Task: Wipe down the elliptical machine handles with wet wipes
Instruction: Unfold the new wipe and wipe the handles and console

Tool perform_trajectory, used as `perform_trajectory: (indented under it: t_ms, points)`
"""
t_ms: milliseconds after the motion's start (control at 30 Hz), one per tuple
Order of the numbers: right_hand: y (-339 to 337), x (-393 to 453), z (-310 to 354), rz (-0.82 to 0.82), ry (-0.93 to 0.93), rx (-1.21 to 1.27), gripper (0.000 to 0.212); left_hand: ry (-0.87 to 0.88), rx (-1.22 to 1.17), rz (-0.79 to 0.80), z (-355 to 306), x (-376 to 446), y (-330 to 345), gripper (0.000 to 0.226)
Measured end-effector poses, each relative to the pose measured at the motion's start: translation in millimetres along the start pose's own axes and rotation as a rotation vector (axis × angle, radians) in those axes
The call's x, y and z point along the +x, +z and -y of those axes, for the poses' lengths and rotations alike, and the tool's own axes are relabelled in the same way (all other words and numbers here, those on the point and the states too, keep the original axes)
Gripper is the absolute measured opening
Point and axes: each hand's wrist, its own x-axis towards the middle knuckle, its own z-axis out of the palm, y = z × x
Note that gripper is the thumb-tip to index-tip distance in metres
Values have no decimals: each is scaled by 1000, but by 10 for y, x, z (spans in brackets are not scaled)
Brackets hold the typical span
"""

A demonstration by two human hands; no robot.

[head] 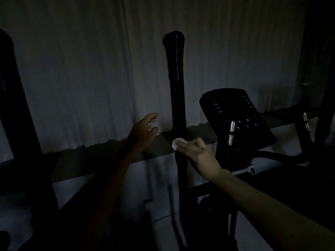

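White wet wipe (177, 143) is pinched in the fingers of my right hand (200, 154), and I press it against the black upright handle (178, 105) of the elliptical, low on its shaft. My left hand (143, 132) hangs just to the left of the handle, fingers loosely spread, touching nothing. The dark console (235, 115) stands to the right.

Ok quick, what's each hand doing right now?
Left hand: open, fingers loosely curled, holding nothing, beside the upright handle.
Right hand: holds a white wet wipe against the handle.
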Motion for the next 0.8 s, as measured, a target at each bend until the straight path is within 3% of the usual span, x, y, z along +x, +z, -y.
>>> perform_trajectory:
  t_ms: [67,100,233,500,600,800]
  points:
    - [-232,250,-25,-49,-92,-104,40,-5,-3,6,-11,-3,10,51]
    - [-314,416,-49,-56,-97,-21,33,-7,-8,7,-23,-3,17,52]
    - [-464,1019,-167,-163,-27,81,46,1,-28,25,-92,13,23,52]
    - [99,-297,76,-12,47,186,50,-8,-11,8,-44,-33,138,52]
    - [-69,-67,16,-7,-4,202,41,-20,-19,15,-41,-30,123,52]
    - [-539,1192,-194,-331,102,170,35,11,-59,4,-96,16,68,53]
